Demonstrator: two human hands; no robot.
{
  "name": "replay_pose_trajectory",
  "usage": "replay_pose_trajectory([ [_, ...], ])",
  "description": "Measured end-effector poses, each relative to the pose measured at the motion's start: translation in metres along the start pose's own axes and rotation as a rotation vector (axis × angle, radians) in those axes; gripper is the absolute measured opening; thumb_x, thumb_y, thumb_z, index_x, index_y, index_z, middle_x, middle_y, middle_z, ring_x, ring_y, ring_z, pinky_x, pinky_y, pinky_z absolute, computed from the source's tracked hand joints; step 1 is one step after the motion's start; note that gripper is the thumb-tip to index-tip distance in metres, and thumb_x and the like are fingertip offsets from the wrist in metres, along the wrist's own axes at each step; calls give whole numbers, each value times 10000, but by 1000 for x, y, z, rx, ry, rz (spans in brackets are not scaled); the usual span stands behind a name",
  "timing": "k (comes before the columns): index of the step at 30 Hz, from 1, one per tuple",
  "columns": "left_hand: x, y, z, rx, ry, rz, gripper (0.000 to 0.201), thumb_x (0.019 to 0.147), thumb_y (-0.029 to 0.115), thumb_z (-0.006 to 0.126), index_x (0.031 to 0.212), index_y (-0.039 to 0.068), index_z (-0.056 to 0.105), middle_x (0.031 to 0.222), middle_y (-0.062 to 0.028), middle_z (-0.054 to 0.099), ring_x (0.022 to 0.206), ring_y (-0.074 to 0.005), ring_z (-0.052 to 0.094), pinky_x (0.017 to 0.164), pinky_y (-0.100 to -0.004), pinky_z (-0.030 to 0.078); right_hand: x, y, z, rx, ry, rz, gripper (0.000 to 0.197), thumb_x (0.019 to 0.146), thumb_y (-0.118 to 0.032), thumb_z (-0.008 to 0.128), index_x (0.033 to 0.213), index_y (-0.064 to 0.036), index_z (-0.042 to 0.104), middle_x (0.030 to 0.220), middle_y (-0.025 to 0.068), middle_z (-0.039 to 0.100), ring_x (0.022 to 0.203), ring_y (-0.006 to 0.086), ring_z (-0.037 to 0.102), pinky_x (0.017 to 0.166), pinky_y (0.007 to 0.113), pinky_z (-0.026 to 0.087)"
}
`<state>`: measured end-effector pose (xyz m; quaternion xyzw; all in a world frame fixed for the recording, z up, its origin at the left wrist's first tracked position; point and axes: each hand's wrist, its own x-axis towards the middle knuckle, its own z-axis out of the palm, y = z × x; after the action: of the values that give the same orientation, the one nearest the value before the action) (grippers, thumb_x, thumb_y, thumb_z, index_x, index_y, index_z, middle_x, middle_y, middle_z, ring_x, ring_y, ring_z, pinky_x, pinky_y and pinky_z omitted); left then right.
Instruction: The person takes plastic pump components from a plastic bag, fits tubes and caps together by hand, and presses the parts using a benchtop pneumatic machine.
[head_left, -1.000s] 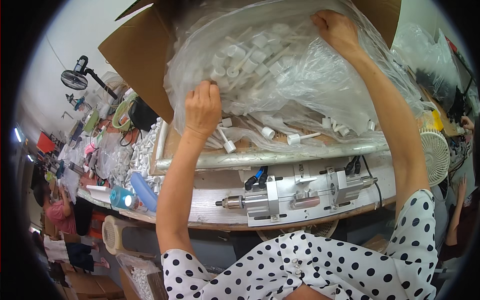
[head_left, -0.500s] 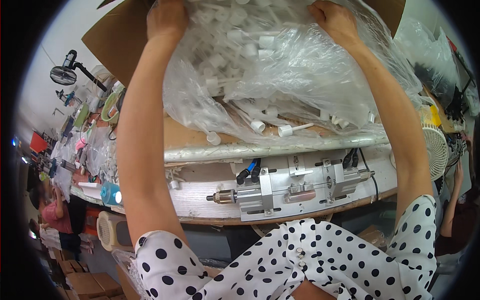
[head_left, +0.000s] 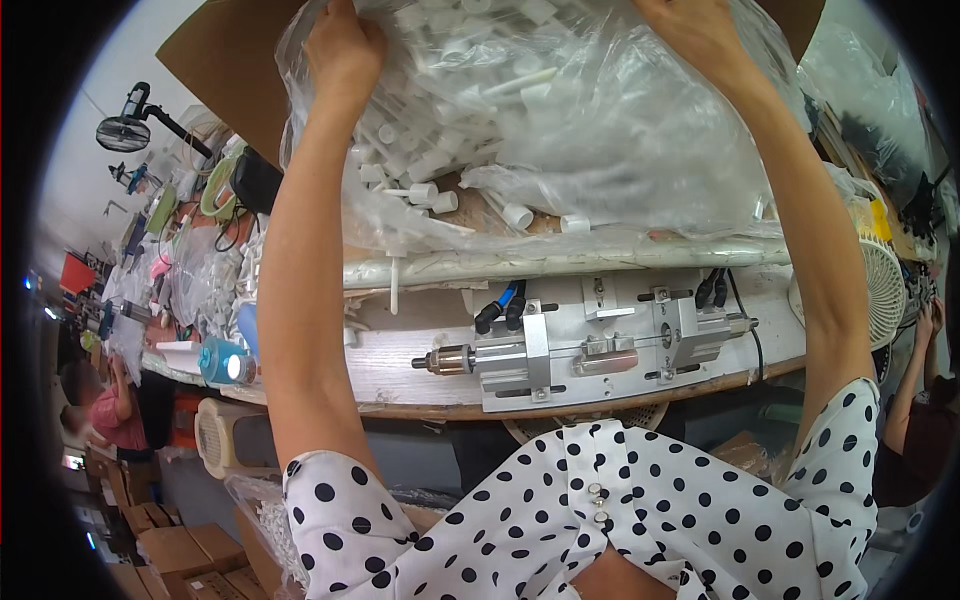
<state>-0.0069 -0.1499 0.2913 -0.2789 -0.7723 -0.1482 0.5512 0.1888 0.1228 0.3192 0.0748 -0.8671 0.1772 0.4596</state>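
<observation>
A big clear plastic bag (head_left: 630, 150) full of white capped plastic stems (head_left: 425, 150) lies spread across the raised bench in front of me. My left hand (head_left: 345, 52) is closed on the bag's film at its upper left. At the top edge, my right hand (head_left: 692, 28) grips the film on the other side; its fingertips are partly cut off. Several loose white parts lie at the near side of the bag, and one white stem (head_left: 394, 285) hangs over the padded edge (head_left: 560, 250). An open cardboard box (head_left: 225, 75) stands behind the bag.
Below the padded edge, a metal clamping fixture (head_left: 600, 358) with cylinders and black hoses sits on a pale board. A cream fan (head_left: 878, 290) stands at right, a teal bottle (head_left: 220, 360) at left. Other people work at both sides; cartons (head_left: 190, 550) are stacked lower left.
Both hands have shifted slightly, the bag with them. The white parts have slid and tumbled inside the film, and one stem now pokes down over the padded edge.
</observation>
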Motion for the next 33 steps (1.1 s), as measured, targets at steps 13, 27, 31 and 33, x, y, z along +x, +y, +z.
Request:
replay_pose_trajectory([
  [13, -49, 28, -48, -287, -76, -124, 195, 771, 82, 510, 945, -7, 517, 975, -184, 539, 841, -339, 564, 734, -429, 441, -12, -21, 46, -289, -350, -1001, 235, 690, -119, 557, 910, -118, 640, 1230, 72, 486, 1222, 255, 353, 1023, 430, 266],
  [27, -195, 77, -168, -239, -524, -16, 239, 754, 89, 617, 975, 27, 553, 928, -146, 509, 844, -312, 495, 704, -373, 399, 37, 11, 55, 433, -576, -690, 450, 562, -23, 456, 975, -40, 634, 1310, 170, 424, 1274, 333, 284, 1057, 421, 191],
  [31, -192, 73, -175, -433, -568, -140, 200, 767, 16, 576, 966, 19, 555, 904, -144, 517, 784, -299, 516, 674, -351, 415, 34, 6, 42, 643, -736, -188, 553, 541, 6, 420, 1062, -13, 605, 1191, 146, 542, 1177, 269, 433, 1023, 336, 262],
  [33, -197, 64, -185, -376, -524, -196, 171, 766, -38, 540, 928, 13, 562, 869, -115, 529, 730, -276, 524, 639, -335, 428, 32, 3, 39, 618, -685, -158, 579, 534, 15, 410, 1082, -6, 596, 1155, 137, 571, 1142, 249, 472, 1009, 311, 284],
])
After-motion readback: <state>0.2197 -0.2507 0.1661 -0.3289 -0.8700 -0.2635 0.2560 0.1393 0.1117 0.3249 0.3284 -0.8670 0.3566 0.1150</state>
